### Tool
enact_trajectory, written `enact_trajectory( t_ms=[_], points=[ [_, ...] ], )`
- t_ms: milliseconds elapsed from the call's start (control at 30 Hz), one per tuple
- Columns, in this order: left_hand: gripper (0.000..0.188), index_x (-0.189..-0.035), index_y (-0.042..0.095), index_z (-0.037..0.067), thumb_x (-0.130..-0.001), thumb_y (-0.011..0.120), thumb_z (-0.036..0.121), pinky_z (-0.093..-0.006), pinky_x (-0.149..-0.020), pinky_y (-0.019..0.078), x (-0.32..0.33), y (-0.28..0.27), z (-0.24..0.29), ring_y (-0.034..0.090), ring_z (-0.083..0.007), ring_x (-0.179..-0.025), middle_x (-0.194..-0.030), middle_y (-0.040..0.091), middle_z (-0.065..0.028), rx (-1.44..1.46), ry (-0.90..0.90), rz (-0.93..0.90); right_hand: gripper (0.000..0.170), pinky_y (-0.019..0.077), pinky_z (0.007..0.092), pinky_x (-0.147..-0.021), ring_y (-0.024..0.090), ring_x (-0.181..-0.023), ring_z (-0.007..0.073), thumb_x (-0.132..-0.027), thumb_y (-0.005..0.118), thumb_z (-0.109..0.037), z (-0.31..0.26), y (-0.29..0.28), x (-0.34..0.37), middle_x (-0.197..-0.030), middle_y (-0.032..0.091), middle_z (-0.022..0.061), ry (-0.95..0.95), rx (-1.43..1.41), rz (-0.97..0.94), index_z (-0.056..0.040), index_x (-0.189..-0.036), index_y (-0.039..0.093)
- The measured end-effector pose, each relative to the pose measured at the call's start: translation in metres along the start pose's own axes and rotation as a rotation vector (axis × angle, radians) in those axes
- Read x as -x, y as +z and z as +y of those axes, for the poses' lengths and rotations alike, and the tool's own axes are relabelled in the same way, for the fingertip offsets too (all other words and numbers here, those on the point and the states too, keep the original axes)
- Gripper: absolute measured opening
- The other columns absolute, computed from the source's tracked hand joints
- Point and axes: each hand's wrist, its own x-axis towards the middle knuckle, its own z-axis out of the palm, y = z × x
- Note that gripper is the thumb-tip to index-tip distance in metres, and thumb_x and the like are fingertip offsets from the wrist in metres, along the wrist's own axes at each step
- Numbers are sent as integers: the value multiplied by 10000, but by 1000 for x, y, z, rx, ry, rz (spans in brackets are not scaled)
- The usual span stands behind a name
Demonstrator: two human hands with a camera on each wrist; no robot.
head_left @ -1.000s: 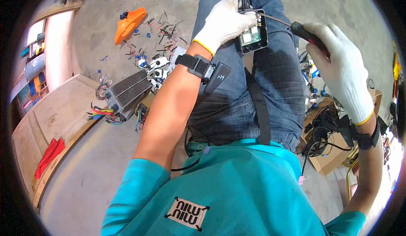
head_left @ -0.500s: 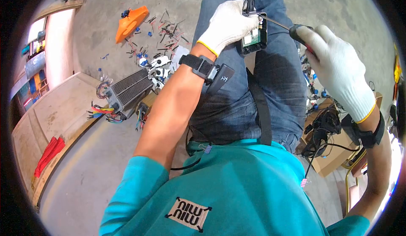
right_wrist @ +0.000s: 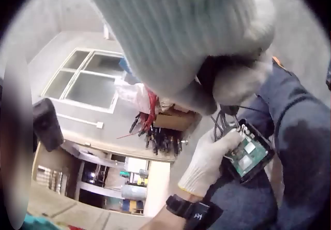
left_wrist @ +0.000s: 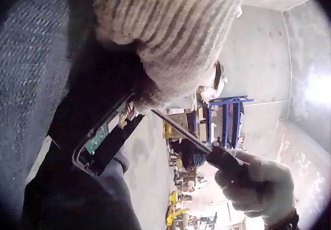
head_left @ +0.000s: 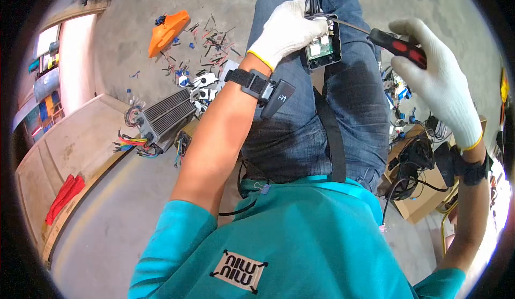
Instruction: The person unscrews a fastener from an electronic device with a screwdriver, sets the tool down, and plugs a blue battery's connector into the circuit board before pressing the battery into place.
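Cables (head_left: pixel 314 1) crowd far end of case (head_left: pixel 336 42). Left hand (head_left: pixel 286 34) blocks its left side; screwdriver (head_left: pixel 399 48) crosses from right. I see open room above near end, over jeans (head_left: pixel 355 92).
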Motion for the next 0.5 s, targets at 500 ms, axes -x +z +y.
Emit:
enact_trajectory(
  t_ms=[500],
  points=[
    [290, -1022, 773, 4, -883, 794, 258, -328, -740, 558, 4, 1, 6, 700, -151, -789, -869, 770, -92, 64, -47, -26, 230, 595, 504, -851, 718, -1061, 372, -1030, 614, -235, -13, -5, -3, -1108, 674, 168, -198, 567, -249, -176, -1249, 650]
  ],
)
